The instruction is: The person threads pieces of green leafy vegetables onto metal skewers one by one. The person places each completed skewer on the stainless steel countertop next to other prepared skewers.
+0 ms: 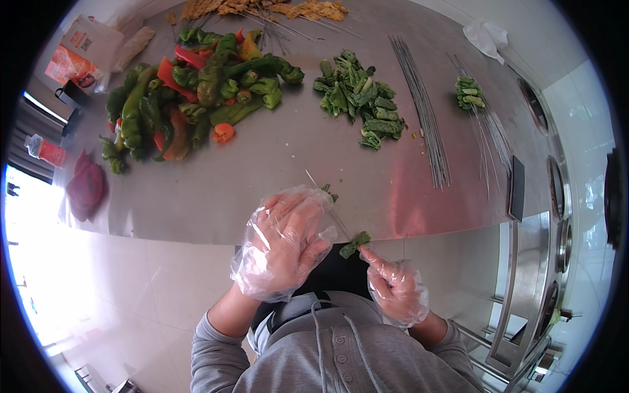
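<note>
My left hand (pixel 290 236), in a clear plastic glove, hovers palm down over the front edge of the steel table. Its fingertips are beside a thin metal skewer (pixel 339 219), and a small bit of green leaf (pixel 330 192) shows just past them. Whatever lies under that palm is hidden. My right hand (pixel 397 290), gloved likewise, is curled in front of the table edge, in line with the skewer's near end, which it appears to grip. Its extended forefinger touches a folded leafy green piece (pixel 355 244) on the skewer.
Green and red peppers (pixel 211 88) are heaped at left, with leafy green rolls (pixel 361 98) right of them. Bundled metal skewers (pixel 422 113) lie farther right, beside a loaded skewer of greens (pixel 470 93). Tan wrinkled sheets (pixel 309 9), a bottle (pixel 45 150) and a dark red bag (pixel 84 186) edge the table (pixel 236 196).
</note>
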### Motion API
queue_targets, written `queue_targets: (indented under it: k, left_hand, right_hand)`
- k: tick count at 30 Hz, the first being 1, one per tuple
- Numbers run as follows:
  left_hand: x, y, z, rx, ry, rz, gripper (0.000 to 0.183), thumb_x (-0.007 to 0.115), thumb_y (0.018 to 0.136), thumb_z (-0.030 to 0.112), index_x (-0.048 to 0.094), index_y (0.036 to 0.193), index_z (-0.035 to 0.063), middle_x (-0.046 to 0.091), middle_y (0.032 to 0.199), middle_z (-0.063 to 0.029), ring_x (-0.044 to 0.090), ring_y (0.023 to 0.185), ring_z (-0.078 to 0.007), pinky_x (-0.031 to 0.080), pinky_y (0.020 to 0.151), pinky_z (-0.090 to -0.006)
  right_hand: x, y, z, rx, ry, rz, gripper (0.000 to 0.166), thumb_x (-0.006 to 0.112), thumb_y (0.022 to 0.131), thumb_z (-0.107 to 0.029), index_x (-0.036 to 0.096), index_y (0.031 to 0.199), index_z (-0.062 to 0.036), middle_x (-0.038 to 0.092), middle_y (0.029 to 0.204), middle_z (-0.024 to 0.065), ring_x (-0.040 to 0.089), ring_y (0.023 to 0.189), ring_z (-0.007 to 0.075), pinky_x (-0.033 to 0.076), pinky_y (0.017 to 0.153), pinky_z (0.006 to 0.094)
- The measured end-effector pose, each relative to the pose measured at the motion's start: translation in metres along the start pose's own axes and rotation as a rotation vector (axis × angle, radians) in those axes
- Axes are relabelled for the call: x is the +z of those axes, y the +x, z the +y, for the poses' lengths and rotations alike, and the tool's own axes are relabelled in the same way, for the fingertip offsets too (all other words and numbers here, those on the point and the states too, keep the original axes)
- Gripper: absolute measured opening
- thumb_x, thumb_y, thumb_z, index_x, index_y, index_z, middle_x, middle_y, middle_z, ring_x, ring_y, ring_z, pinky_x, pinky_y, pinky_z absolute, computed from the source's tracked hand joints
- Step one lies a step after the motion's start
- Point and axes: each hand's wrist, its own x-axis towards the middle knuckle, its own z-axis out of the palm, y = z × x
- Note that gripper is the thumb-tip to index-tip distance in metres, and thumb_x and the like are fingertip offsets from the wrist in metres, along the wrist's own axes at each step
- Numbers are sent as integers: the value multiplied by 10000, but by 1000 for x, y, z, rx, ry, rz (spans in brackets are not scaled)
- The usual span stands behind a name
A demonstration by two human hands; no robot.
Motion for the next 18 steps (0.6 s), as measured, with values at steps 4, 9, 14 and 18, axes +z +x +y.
queue_targets:
  k: [4, 9, 14, 18]
  left_hand:
    - [0, -1, 0, -3, -28, 14, 504, 680, 720, 221, 488, 1135, 8, 535, 1190, -166, 505, 1091, -367, 369, 924, -489]
    - [-4, 7, 12, -69, 114, -71, 537, 644, 760, 298, 464, 1178, 12, 481, 1272, -167, 439, 1184, -366, 322, 969, -491]
    - [3, 6, 13, -89, 216, -73, 585, 605, 795, 370, 439, 1219, 3, 476, 1282, -157, 387, 1240, -366, 276, 1015, -481]
    - [0, 5, 11, -74, 213, -121, 689, 593, 796, 441, 401, 1258, -33, 467, 1287, -167, 380, 1249, -359, 261, 1032, -489]
  right_hand:
    - [-1, 6, -6, -8, -46, 24, 371, 564, 815, 31, 561, 1181, -26, 652, 978, 167, 649, 651, 278, 497, 561, 305]
    - [12, 16, 3, -99, 31, 102, 338, 565, 818, 22, 580, 1153, -19, 652, 932, 184, 642, 639, 287, 495, 571, 311]
    - [12, 20, -3, -50, 30, 73, 333, 556, 825, 12, 581, 1155, -22, 651, 917, 188, 623, 585, 291, 484, 551, 314]
    - [14, 21, 1, -84, 12, 75, 346, 552, 830, -4, 574, 1174, -36, 641, 850, 191, 582, 529, 297, 460, 522, 329]
